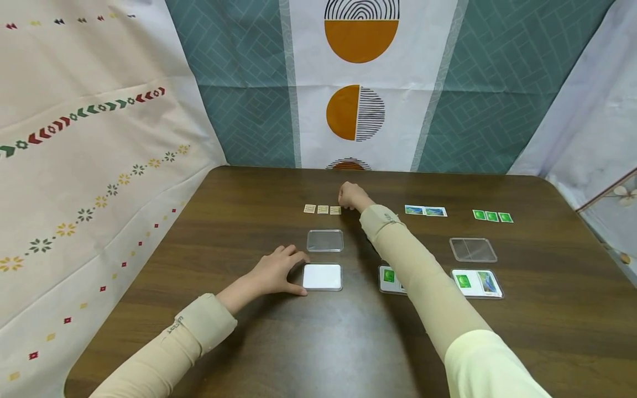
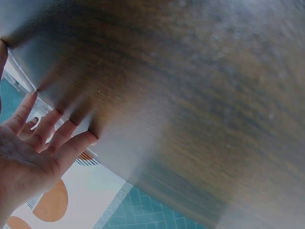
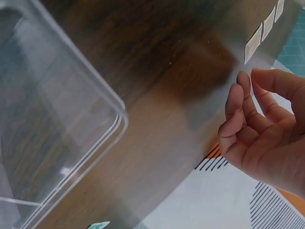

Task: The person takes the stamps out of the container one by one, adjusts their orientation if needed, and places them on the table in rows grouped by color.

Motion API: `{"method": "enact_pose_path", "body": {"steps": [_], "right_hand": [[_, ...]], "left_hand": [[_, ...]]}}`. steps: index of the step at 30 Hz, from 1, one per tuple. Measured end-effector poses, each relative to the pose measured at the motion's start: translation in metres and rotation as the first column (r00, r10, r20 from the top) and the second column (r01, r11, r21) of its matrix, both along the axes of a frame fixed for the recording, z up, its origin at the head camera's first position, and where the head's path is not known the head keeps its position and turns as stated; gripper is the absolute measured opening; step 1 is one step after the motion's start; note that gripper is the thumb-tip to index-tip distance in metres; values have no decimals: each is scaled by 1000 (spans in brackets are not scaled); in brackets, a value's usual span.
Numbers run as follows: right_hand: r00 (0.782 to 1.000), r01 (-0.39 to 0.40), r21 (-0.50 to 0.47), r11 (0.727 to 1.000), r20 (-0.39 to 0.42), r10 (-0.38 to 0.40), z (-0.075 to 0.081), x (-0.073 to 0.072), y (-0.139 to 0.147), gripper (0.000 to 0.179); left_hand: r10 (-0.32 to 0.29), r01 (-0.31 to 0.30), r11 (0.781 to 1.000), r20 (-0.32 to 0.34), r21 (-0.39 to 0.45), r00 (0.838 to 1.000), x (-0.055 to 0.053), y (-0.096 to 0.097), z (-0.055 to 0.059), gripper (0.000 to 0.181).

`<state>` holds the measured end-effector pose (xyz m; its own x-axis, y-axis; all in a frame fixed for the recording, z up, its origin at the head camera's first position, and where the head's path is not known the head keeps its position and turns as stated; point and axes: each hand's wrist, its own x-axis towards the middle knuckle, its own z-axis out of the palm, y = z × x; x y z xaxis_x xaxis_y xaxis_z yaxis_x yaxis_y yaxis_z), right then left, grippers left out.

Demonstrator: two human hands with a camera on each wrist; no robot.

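Observation:
My left hand (image 1: 276, 272), fingers spread, rests on the table with thumb and index fingertips right at the left edge of a shallow clear case holding a blank white card (image 1: 322, 277). Far forward, my right hand (image 1: 352, 196) is beside the rightmost of three small beige stamps (image 1: 335, 210). In the right wrist view its fingers are loosely bent, with a gap between thumb and index finger (image 3: 244, 81) and nothing visible between them. The row of beige stamps (image 3: 253, 44) lies just beyond these fingertips. An empty clear lid (image 1: 325, 241) lies behind the white card.
Two blue picture stamps (image 1: 425, 210) and three green stamps (image 1: 492, 216) lie farther right. A cased card (image 1: 476, 283) bears a green and a blue stamp, with a clear lid (image 1: 473, 250) behind it. Another cased card (image 1: 389, 279) is partly hidden under my right forearm.

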<state>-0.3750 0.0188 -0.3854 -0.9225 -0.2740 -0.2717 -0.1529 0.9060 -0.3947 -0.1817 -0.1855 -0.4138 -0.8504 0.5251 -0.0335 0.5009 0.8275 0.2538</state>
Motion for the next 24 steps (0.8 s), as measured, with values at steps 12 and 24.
{"method": "enact_pose_path", "body": {"steps": [12,24], "right_hand": [[998,-45,24,999,-34,46,11,7,14,14],[996,-64,30,998,-65,66,22,17,28,16]], "left_hand": [[1,-1,1000,-3,-5,1000,-2,1,2,65],[-13,13,1000,4,-8,1000,-1,3,4,65]]}}
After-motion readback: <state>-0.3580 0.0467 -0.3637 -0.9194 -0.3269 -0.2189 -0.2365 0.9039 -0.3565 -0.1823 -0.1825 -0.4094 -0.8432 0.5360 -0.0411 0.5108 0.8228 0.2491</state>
